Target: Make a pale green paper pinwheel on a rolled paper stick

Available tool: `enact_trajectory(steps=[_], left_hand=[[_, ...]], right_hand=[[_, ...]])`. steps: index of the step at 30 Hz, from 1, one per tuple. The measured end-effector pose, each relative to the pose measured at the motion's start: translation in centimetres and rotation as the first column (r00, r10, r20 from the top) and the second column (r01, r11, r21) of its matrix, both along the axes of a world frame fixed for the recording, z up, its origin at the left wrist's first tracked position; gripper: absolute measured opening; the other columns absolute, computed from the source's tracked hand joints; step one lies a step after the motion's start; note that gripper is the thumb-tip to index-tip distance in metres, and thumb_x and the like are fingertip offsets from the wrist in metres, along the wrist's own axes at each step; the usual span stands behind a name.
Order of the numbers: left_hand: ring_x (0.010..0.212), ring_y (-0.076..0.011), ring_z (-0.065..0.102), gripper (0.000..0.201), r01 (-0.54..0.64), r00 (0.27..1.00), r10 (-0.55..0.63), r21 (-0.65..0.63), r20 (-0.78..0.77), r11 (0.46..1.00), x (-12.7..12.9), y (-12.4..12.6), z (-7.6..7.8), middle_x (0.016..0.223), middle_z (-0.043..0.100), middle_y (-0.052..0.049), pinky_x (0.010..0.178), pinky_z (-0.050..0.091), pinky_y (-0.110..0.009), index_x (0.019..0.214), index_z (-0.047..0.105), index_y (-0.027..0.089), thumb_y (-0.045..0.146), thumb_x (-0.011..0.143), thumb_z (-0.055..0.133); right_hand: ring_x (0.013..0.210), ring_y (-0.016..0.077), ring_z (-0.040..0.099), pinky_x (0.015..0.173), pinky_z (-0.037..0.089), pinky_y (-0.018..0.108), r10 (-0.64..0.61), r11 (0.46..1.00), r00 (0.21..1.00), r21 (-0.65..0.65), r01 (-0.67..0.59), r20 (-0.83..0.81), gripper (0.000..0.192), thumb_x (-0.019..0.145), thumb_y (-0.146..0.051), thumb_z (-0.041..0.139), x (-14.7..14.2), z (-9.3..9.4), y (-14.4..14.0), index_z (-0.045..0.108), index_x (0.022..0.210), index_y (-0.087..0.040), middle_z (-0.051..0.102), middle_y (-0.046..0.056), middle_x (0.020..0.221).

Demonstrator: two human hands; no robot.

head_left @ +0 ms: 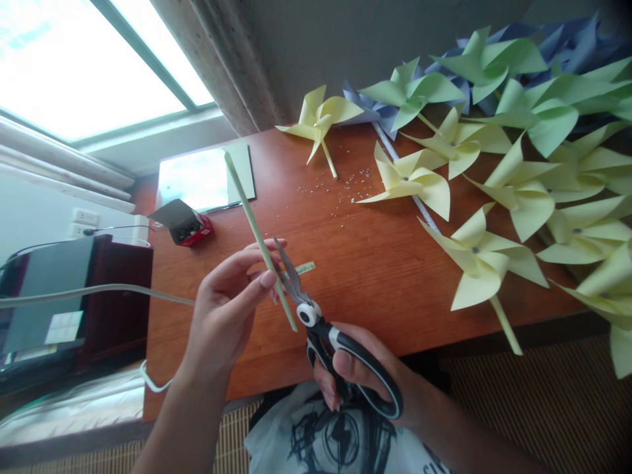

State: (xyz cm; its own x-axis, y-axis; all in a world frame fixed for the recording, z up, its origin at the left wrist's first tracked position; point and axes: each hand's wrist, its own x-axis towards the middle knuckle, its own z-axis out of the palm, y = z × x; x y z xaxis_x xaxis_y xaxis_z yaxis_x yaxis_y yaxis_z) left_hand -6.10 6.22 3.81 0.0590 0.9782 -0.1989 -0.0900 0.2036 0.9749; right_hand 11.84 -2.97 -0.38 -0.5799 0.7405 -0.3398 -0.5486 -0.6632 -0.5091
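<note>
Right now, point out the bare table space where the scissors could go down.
Bare wood lies mid-table, between the paper scrap by the scissors and the nearest yellow pinwheel. Another patch sits below the red box, left of the left hand. The right side is crowded with pinwheels; small crumbs litter the far middle.

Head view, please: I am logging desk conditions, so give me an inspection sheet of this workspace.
Surface: reddish-brown wooden desk, small pale specks scattered near its far edge.
Job's things: thin pale green paper stick; black-and-white handled scissors, blades around the stick.
Clutter: many yellow, green and blue paper pinwheels along the right; small open red-and-black box; pale green sheet; tiny green paper offcut.
Hands: left hand pinches the stick; right hand grips the scissor handles.
Cables: white cable running past the desk's left edge.
Surroundings: bright window, grey curtain, wall socket.
</note>
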Motion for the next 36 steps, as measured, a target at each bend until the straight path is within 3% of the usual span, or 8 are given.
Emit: enact_trajectory(steps=[12,21,36], left_hand=[[0.074,-0.0070,0.062,0.023,0.005,1.000,-0.006,0.105,0.011,0.994,0.13,-0.35,-0.76,0.128,0.065,-0.005,0.064,0.055,-0.017,0.103,0.080,0.026,0.016,0.083,0.078],[0.070,-0.0087,0.061,0.016,0.010,0.999,-0.013,0.086,0.041,0.996,0.29,-0.19,-0.58,0.093,0.069,-0.002,0.062,0.053,-0.016,0.097,0.077,0.022,0.016,0.082,0.078],[0.069,-0.0097,0.063,0.014,-0.001,0.998,-0.003,0.057,0.061,0.998,0.48,-0.21,-0.35,0.088,0.072,-0.002,0.063,0.053,-0.017,0.094,0.077,0.022,0.015,0.082,0.078]], right_hand=[[0.057,0.0116,0.052,0.057,0.043,0.023,-0.045,0.999,0.997,-0.019,0.043,-0.070,0.047,0.083,-0.063,0.070,-0.79,0.56,-0.36,0.056,0.082,-0.019,0.056,0.001,0.070],[0.056,0.0112,0.052,0.056,0.043,0.023,-0.045,0.998,0.995,-0.044,0.042,-0.085,0.047,0.082,-0.063,0.071,-0.89,0.51,-0.41,0.056,0.083,-0.019,0.055,0.000,0.070],[0.053,0.0086,0.050,0.051,0.040,0.020,-0.017,1.000,0.999,-0.024,0.016,-0.047,0.053,0.078,-0.067,0.073,-0.65,0.57,0.10,0.054,0.081,-0.017,0.054,-0.001,0.067]])
